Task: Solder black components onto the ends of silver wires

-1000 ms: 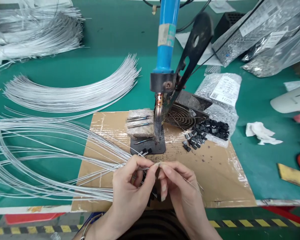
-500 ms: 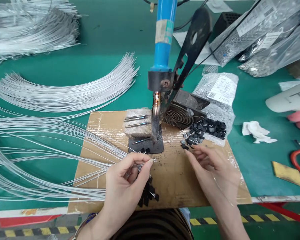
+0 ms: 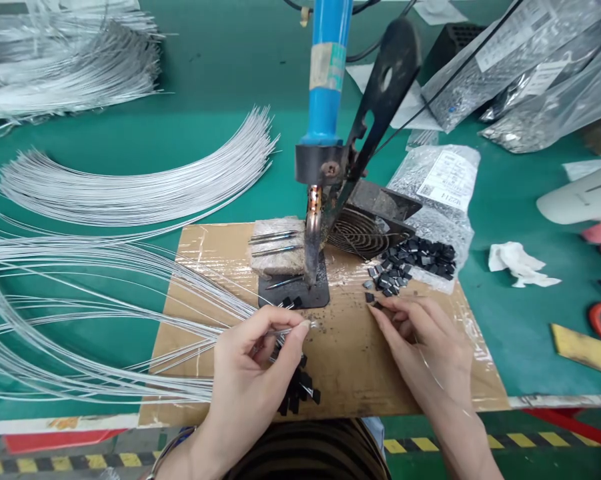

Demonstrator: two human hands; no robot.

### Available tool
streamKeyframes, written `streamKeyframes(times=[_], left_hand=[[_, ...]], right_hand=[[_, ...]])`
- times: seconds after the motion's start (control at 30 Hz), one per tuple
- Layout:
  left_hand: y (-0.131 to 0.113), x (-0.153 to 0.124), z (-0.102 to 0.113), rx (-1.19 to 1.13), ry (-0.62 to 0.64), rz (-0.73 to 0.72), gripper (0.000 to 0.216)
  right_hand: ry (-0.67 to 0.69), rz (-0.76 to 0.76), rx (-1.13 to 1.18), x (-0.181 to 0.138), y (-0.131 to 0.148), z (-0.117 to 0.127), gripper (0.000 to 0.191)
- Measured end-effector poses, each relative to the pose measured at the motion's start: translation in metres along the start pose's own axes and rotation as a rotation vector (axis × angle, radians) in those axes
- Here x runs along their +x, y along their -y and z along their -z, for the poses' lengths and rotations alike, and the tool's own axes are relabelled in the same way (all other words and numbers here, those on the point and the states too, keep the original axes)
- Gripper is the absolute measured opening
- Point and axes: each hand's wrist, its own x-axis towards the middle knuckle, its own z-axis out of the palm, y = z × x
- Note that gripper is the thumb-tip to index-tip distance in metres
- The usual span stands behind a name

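Observation:
My left hand (image 3: 257, 363) is closed, thumb and forefinger pinching a thin white wire whose bare tip (image 3: 313, 325) sticks out to the right. Below it, black connectors (image 3: 300, 390) on wire ends lie in a cluster. My right hand (image 3: 425, 350) pinches a small black connector (image 3: 369, 297) just in front of the pile of loose connectors (image 3: 415, 260). A thin strand of wire (image 3: 433, 370) runs across the back of that hand. Between and beyond both hands, a blue-handled soldering iron (image 3: 325, 107) points its tip downward in a black holder (image 3: 387, 73).
Brown cardboard (image 3: 350, 380) covers the work spot. A stained pad (image 3: 277, 263) with metal tips lies left of the iron. Bundles of white wire (image 3: 145, 193) fill the left. Plastic bags (image 3: 445, 180), crumpled tissue (image 3: 520, 263), a yellow sponge (image 3: 583, 348) and red-handled scissors (image 3: 600, 320) are right.
My right fingers have drawn slightly left and down from the pile, with one black connector between their tips. My left hand has hardly moved and keeps its pinch on the wire.

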Motion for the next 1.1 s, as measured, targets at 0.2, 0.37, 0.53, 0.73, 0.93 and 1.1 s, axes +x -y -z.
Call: streamKeyframes(times=[0.2,0.37,0.53,0.73,0.93,1.1], left_hand=[[0.0,0.003,0.001,0.007,0.008,-0.02,0.013],[-0.005,0.004,0.0,0.008,-0.016,-0.069,0.013],[-0.006,0.005,0.002,0.009,-0.012,-0.062,0.013],[-0.006,0.007,0.003,0.019,0.016,-0.008,0.013],[-0.006,0.004,0.004,0.032,0.005,0.026,0.014],[-0.006,0.003,0.006,0.034,0.017,0.044,0.014]], right_hand=[[-0.028,0.016,-0.025,0.0,0.002,0.002,0.011],[-0.032,-0.018,-0.091,0.002,0.006,-0.001,0.015],[-0.065,-0.368,0.301,0.0,0.031,0.001,0.016],[0.1,-0.557,0.801,0.005,0.076,0.01,0.014],[0.238,-0.539,1.018,0.004,0.086,0.002,0.011],[0.273,-0.487,1.047,0.002,0.084,-0.002,0.014]])
